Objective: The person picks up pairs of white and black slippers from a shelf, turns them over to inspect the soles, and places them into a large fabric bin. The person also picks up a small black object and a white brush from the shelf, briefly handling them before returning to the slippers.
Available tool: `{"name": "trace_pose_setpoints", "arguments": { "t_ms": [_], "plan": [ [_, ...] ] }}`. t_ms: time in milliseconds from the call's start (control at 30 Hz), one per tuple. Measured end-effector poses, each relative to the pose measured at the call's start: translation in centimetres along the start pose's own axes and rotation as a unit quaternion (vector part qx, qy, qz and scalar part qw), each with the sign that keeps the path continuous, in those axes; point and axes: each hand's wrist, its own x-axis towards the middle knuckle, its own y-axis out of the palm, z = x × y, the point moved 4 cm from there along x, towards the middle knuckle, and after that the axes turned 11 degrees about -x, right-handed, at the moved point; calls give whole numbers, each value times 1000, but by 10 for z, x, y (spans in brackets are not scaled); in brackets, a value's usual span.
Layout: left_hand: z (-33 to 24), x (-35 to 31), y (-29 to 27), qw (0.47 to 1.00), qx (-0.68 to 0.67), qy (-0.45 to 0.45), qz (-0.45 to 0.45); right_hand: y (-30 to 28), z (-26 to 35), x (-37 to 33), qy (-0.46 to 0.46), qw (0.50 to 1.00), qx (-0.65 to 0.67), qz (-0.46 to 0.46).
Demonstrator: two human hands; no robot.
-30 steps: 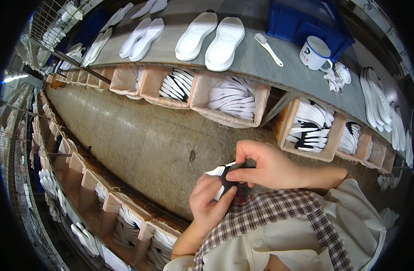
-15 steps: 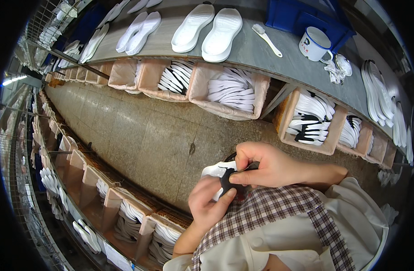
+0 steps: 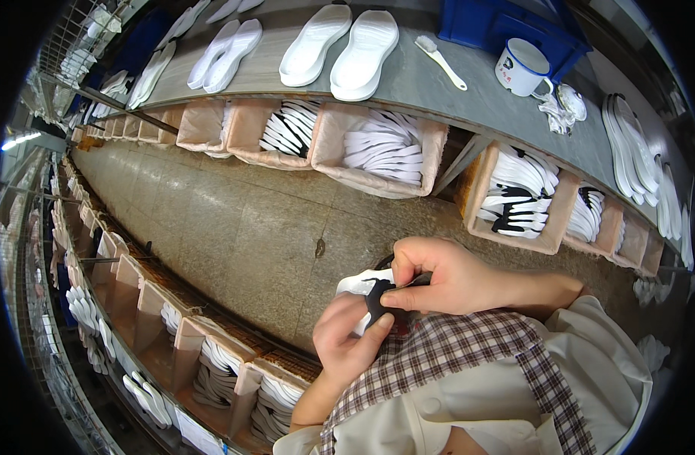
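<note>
Close to my lap, my left hand (image 3: 342, 334) is closed round a white and black shoe sole (image 3: 353, 285), its thumb resting over the black part. My right hand (image 3: 450, 279) pinches at the sole's black part (image 3: 375, 297) with thumb and bent forefinger. Something dark and thin shows between those fingertips; whether it is an edge of the black part or a separate piece, I cannot tell. Both hands touch the same sole, and my fingers hide much of it.
Ahead runs a grey bench (image 3: 408, 98) bearing pairs of white soles (image 3: 365, 57), a brush (image 3: 441, 62), an enamel mug (image 3: 523, 68) and a blue crate (image 3: 507, 26). Beneath stand lined boxes (image 3: 325, 163) of soles. Another row of boxes (image 3: 182, 334) lines my left.
The view has shifted slightly, so the bench and boxes sit a little further left. Both hands keep the same grip on the sole, with hardly any visible movement.
</note>
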Motion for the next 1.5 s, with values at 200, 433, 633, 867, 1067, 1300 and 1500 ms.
{"name": "trace_pose_setpoints", "arguments": {
  "t_ms": [200,433,633,867,1067,1300,1500],
  "plan": [
    [-1,1,-1,1000,1,-4,-11,1,-2,-3,80,985,150,21],
    [2,1,-1,1000,1,-10,-6,2,0,2,15,999,0,-37],
    [2,3,-3,1000,-2,9,-14,0,-3,3,27,997,72,-11],
    [-2,6,-3,1000,-3,5,-16,1,1,2,53,987,151,-4],
    [1,7,-1,1000,5,-1,-22,-4,5,6,-29,997,-61,-47],
    [2,8,0,1000,5,-8,-15,-3,-4,5,83,993,85,-24],
    [1,10,0,1000,13,1,-8,-6,1,7,-7,999,10,-49]
  ]
}}
